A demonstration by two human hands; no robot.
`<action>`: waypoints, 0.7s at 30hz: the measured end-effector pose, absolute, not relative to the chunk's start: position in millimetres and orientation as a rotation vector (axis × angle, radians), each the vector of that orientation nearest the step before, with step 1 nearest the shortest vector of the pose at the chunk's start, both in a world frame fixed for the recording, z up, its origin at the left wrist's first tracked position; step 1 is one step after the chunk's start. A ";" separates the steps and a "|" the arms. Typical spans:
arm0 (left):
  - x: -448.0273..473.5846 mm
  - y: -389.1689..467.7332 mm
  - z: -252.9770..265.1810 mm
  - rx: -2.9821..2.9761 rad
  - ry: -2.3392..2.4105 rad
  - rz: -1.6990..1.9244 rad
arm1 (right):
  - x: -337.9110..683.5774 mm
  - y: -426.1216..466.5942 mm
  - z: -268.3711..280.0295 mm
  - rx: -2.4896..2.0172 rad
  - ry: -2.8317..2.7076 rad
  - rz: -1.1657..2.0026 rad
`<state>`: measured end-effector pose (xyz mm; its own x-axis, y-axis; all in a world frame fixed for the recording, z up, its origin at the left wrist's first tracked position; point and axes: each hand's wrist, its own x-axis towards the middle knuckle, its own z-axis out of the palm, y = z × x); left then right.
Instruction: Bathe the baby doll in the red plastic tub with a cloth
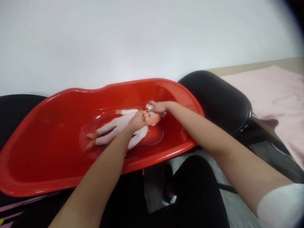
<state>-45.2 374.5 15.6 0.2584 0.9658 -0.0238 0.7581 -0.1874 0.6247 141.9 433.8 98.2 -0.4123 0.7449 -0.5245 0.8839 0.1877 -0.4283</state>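
A baby doll (124,122) with a white cloth body lies on its back in a red baby bathtub (47,136), feet to the left and head to the right. My left hand (138,120) is closed around the doll at the neck and upper chest. My right hand (158,107) is at the doll's head, fingers bent around a small white cloth (149,106) beside its face. Part of the cloth is hidden by the fingers. Around the doll, reflections suggest shallow water, though I cannot tell its depth.
Black chair seats (216,98) stand at both ends of the tub. A pink towel (268,91) is spread at the far right. Behind the tub rises a white wall (106,41). My knees, in black trousers (197,186), are just below the tub's near rim.
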 end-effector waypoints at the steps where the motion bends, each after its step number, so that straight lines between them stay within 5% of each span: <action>1: -45.2 374.2 15.9 2.012 1.560 0.515 | 141.2 435.3 95.7 1.587 2.220 -1.050; 10: -45.4 373.0 17.4 2.014 1.583 0.474 | 150.7 444.2 101.4 1.525 2.308 -0.864; 21: -42.5 374.2 18.0 2.071 1.597 0.424 | 139.2 452.1 89.2 1.533 2.404 -1.217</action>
